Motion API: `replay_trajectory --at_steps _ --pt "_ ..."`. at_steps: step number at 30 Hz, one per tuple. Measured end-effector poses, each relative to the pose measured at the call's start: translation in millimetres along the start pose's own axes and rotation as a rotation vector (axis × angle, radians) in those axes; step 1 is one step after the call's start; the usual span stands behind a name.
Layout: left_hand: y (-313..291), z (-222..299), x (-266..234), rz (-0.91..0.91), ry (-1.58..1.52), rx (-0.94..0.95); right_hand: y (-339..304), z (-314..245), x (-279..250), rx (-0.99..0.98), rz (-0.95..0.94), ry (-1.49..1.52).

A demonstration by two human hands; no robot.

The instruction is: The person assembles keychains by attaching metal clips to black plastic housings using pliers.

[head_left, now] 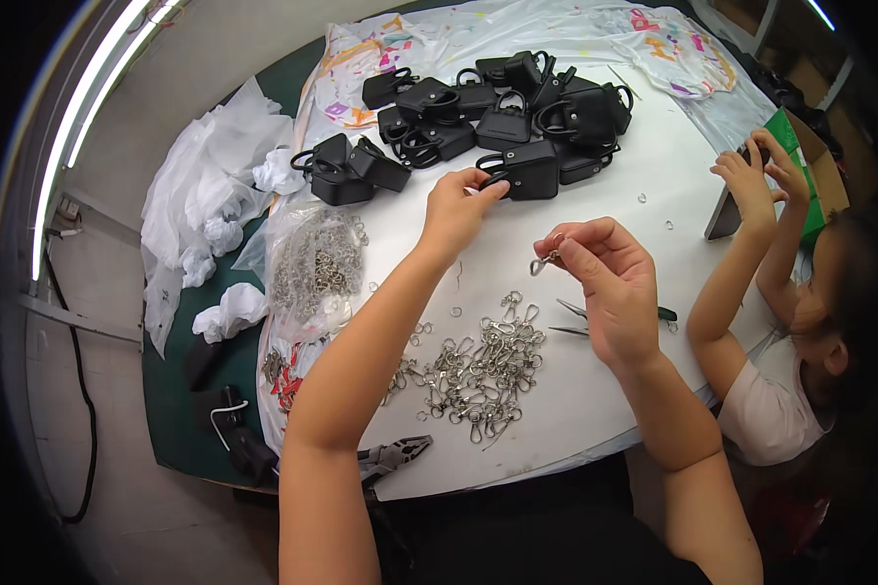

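My left hand [456,212] is closed in a pinch on the handle of a small black mini handbag [532,173], which lies at the near edge of a heap of similar black mini bags [502,122]. Held up between the thumb and fingers of my right hand [615,283] is a silver metal clasp [541,262]. Below and between my forearms lies a loose pile of silver clasps with rings [483,375]. Partly hidden behind my right hand, pliers with thin jaws [573,320] and a dark green handle rest on the white table [556,419].
Left of my left forearm stands a clear bag of metal fittings [312,263]. Grey pliers [398,455] lie at the near edge. White crumpled plastic [215,166] covers the far left. At right, another person's hands [751,185] hold a dark flat device [724,213] beside a green box [800,161].
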State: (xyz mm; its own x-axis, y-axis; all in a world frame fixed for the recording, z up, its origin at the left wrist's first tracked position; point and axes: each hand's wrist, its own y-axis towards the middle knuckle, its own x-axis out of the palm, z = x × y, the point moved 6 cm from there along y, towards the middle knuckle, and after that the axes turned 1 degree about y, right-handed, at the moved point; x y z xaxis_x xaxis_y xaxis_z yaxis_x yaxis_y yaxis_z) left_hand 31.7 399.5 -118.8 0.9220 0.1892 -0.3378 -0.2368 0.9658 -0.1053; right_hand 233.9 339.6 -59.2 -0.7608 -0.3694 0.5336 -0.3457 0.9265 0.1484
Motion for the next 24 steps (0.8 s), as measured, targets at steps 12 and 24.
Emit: replay_trajectory --at_steps 12,24 --pt "-186.8 27.2 -39.3 -0.357 -0.823 0.115 -39.4 11.0 42.2 0.236 -0.458 -0.030" --pt "-213.1 10.2 -36.5 -0.493 -0.782 0.156 -53.4 29.0 58.8 0.498 -0.767 -0.159"
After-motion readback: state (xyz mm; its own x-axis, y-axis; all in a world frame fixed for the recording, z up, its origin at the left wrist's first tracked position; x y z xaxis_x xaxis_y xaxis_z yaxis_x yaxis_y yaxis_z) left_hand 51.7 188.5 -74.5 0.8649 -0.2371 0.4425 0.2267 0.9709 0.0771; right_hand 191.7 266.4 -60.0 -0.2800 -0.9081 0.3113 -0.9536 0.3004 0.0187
